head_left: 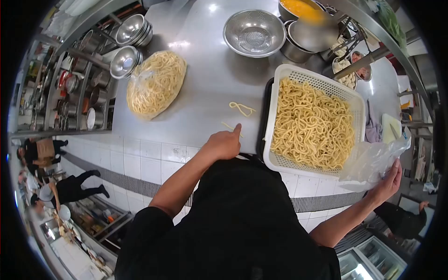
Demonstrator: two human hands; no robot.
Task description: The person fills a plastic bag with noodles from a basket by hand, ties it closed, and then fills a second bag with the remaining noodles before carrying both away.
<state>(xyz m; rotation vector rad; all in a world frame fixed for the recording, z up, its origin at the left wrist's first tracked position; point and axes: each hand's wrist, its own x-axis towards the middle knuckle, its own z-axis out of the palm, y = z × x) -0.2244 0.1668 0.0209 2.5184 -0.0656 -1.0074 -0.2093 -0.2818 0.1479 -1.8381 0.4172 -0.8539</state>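
My left hand (pixel 225 143) is over the front edge of the steel table, its index finger stretched out and the other fingers curled under. The fingertip is right at a short loose noodle strand (pixel 227 125). A looped noodle piece (pixel 241 109) lies just beyond it. My right hand (pixel 388 183) grips a clear plastic bag (pixel 373 161) at its edge, beside the front right corner of a white perforated basket (pixel 284 71). Thick yellow noodles (pixel 315 126) fill this basket. Farther left, a knotted clear bag of noodles (pixel 157 85) rests on the table.
At the back stand a perforated steel bowl (pixel 255 35), stacked bowls (pixel 134 30) and a pot of orange liquid (pixel 303 8). A black tray edge (pixel 265 121) shows beneath the basket. To the right are a purple cloth (pixel 373 126) and a cutting board (pixel 390 128). Other people (pixel 70 189) stand behind, left.
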